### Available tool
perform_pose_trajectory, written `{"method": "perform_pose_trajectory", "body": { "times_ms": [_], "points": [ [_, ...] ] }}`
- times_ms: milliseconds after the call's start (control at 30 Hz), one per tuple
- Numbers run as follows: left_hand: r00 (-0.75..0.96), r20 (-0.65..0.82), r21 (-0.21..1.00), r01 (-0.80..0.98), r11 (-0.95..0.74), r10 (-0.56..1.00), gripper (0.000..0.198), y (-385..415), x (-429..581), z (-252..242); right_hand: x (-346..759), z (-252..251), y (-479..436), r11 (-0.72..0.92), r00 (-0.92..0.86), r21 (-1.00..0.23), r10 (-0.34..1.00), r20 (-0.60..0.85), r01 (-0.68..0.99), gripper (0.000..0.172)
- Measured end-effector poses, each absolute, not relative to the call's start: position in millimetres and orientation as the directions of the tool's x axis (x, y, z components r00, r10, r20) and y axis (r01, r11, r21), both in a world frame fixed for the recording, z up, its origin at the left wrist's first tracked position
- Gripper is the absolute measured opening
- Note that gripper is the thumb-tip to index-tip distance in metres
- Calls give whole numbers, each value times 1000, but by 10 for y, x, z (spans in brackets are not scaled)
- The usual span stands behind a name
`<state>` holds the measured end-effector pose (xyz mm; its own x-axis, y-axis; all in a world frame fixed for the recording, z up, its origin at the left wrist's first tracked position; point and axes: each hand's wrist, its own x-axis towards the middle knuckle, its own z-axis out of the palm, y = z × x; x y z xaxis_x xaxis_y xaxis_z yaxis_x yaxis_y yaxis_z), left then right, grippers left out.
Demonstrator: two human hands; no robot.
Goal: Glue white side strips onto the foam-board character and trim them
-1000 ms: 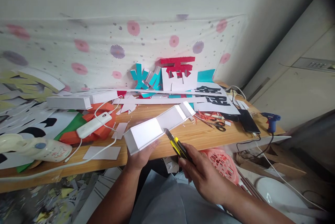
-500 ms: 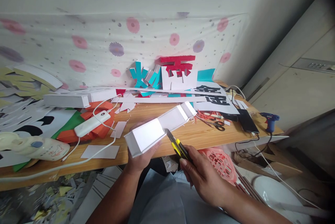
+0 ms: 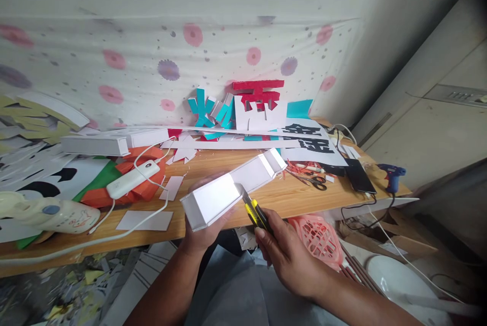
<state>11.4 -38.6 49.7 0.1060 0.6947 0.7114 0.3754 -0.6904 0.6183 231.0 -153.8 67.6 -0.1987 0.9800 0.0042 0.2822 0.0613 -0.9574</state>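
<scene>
My left hand (image 3: 205, 230) is wrapped round the lower left end of a white foam-board box shape (image 3: 215, 198), holding it tilted above the table's front edge. Some of those fingers are hidden behind the board. A yellow and black utility knife (image 3: 257, 213) is gripped in my right hand (image 3: 283, 245). Its blade rests against the near edge of the white shape, close to the step in its middle.
On the wooden table (image 3: 198, 163) lie scissors (image 3: 317, 182), a black phone (image 3: 360, 176), a blue glue gun (image 3: 391, 176), a white power bank (image 3: 133, 178) and a bottle (image 3: 68, 214). Coloured cut-out letters (image 3: 258, 93) stand behind. A pink basket (image 3: 317, 237) is below the edge.
The knife and my right hand have moved slightly left along the edge of the white shape. My left hand and the shape stay nearly where they were.
</scene>
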Motion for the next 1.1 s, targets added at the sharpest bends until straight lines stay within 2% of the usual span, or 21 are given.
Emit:
{"method": "perform_pose_trajectory", "body": {
  "times_ms": [133, 267, 567, 733, 933, 1100],
  "points": [
    [97, 724, 603, 392, -695, 683, 62, -391, 136, 509, 2277, 673, -1518, 97, -192, -958, 980, 45, 271, 25],
    [111, 732, 570, 440, -694, 672, 58, -379, 126, 482, 2256, 652, -1503, 125, -187, -951, 980, 73, 283, 24],
    [107, 740, 555, 460, -693, 664, 59, -359, 118, 435, 2312, 706, -1549, 100, -209, -949, 977, 37, 300, 23],
    [104, 765, 507, 512, -694, 636, 48, -328, 100, 361, 2352, 681, -1581, 115, -225, -938, 974, 41, 327, 22],
    [108, 757, 525, 486, -699, 644, 48, -289, 69, 367, 2419, 725, -1600, 140, -237, -927, 970, 57, 349, 23],
    [103, 737, 553, 477, -683, 668, 51, -257, 67, 365, 2488, 677, -1646, 93, -227, -943, 974, 19, 320, 32]
  ]
}}
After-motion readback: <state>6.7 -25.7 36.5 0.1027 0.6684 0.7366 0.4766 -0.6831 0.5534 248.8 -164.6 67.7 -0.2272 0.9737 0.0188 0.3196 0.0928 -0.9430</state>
